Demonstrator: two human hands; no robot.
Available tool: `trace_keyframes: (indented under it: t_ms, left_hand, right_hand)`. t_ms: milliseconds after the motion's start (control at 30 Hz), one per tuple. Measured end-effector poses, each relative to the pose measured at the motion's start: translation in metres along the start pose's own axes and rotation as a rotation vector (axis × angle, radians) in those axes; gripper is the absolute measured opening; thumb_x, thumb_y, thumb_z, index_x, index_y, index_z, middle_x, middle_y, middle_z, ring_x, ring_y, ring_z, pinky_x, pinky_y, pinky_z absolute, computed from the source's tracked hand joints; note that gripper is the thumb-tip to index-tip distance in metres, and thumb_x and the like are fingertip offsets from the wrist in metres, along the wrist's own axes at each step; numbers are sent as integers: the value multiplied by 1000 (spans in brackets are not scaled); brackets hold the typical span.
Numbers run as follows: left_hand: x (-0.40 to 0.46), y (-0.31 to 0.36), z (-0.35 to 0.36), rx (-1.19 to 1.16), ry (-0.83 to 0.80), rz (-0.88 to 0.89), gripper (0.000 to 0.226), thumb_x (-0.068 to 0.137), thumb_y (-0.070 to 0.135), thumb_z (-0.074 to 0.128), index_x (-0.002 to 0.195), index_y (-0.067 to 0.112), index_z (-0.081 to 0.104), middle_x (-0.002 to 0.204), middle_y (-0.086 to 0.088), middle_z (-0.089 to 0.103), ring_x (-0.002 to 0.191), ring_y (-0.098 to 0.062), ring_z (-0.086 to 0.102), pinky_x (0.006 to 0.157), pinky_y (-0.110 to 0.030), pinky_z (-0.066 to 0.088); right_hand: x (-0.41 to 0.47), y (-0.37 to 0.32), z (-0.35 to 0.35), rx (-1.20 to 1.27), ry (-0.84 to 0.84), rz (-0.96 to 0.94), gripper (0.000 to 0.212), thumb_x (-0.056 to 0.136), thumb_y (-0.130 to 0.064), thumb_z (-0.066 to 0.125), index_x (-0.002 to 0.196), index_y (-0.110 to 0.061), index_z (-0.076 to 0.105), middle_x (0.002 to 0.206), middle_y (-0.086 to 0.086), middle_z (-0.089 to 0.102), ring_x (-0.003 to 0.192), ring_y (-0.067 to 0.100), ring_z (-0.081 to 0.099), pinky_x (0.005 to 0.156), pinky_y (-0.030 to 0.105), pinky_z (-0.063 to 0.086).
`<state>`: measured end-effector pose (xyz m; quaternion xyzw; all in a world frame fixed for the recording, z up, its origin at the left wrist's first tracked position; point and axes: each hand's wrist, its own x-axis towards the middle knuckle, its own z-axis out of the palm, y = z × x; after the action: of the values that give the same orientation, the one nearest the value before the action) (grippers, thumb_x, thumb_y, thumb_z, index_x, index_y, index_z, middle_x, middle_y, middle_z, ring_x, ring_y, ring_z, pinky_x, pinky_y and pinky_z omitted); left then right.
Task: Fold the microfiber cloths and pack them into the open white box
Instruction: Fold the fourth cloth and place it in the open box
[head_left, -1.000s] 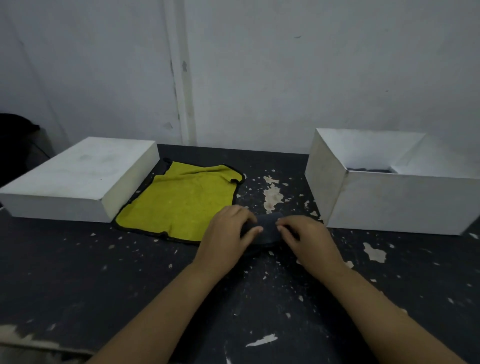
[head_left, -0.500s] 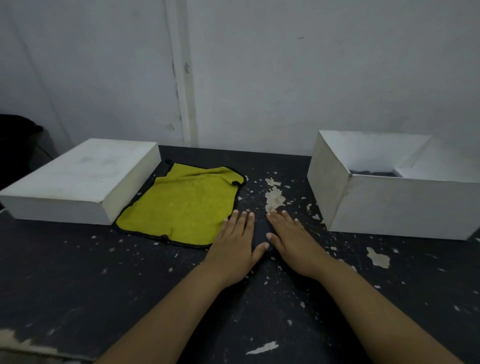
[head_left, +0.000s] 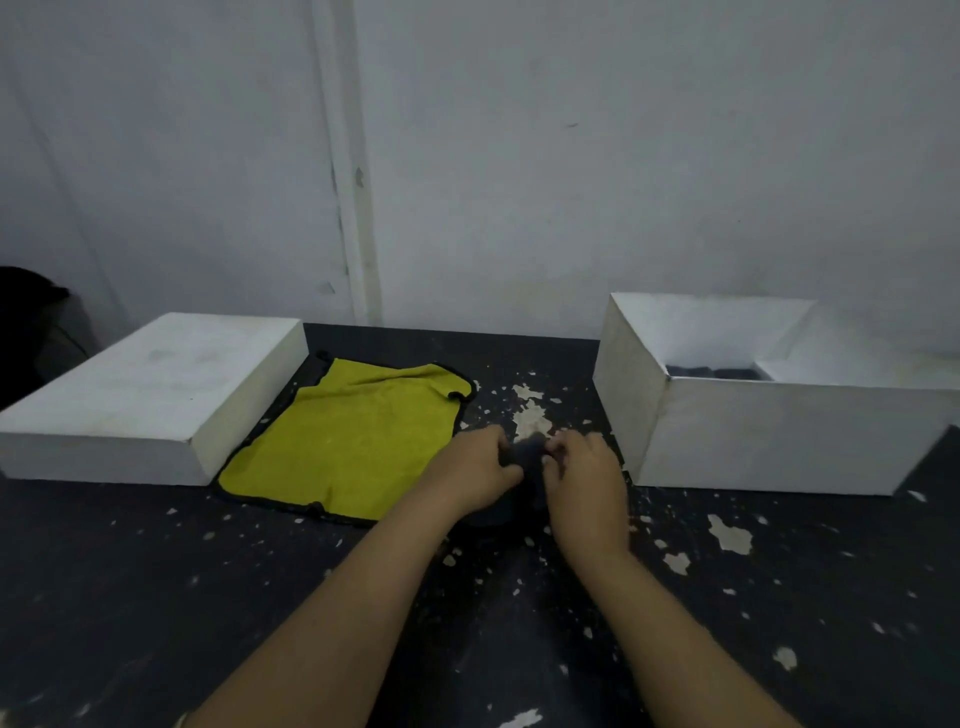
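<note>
A: Half a second ago both palms lay flat, fingers spread on the dark cloth. What do they do now?

B: The left hand has curled, thumb and fingers pinched on the far edge of the folded dark cloth. The right hand has curled too, fingertips gripping the same edge (blur softens the detail).

A: And the arms?

B: Both forearms reach forward from the bottom of the view and converge, wrists low over the black table, knuckles up.

A: Where is the cloth?

B: On the table between the hands, mostly hidden beneath them. Just left lies the yellow cloth, spread flat, its near corner beside the left wrist. Beyond it stands the closed white box. To the right sits the open white box, something dark visible inside.
</note>
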<state>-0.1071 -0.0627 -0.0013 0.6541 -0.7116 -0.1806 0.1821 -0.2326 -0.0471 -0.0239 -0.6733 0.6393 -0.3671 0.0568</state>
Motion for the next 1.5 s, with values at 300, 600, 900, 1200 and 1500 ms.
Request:
trace_keyframes:
  t_ms: [300, 600, 900, 1200, 1500]
  left_hand:
    - [-37, 20, 9, -431, 210, 115, 34, 84, 16, 59, 118, 24, 58, 117, 6, 66, 108, -7, 61, 92, -31, 51]
    - [-48, 26, 5, -482, 472, 157, 32, 93, 12, 50, 121, 23, 61, 115, 7, 67, 100, 0, 60, 86, -13, 48]
    - [-2, 60, -55, -1130, 123, 163, 29, 88, 5, 59, 108, 26, 60, 102, -2, 63, 99, -16, 61, 77, -20, 54]
    - [70, 118, -87, -1045, 5, 248, 34, 81, 0, 65, 110, 18, 63, 90, -3, 65, 85, -13, 63, 70, -19, 54]
    - [143, 152, -62, -708, 97, 212, 35, 74, 10, 76, 108, 13, 68, 81, -5, 65, 72, -19, 66, 77, -30, 58]
  right_hand:
    - [-19, -33, -4, 798, 9, 425, 37, 97, -37, 38, 96, -15, 68, 90, 0, 67, 85, 14, 62, 73, 27, 49]
    - [-7, -37, -26, 1090, 10, 463, 16, 93, -23, 53, 83, -25, 64, 88, 3, 69, 83, 14, 65, 72, 29, 53]
    - [57, -35, -87, 1040, -27, 235, 14, 94, -32, 49, 92, -33, 62, 99, -3, 69, 90, 18, 66, 76, 39, 57]
    - [146, 11, -135, 962, -190, 159, 33, 96, -44, 40, 119, -25, 54, 115, 5, 65, 99, 25, 65, 85, 48, 55]
    - [212, 73, -149, 1050, -562, 263, 30, 96, -19, 45, 125, -18, 50, 122, 12, 63, 110, 29, 62, 92, 46, 52]
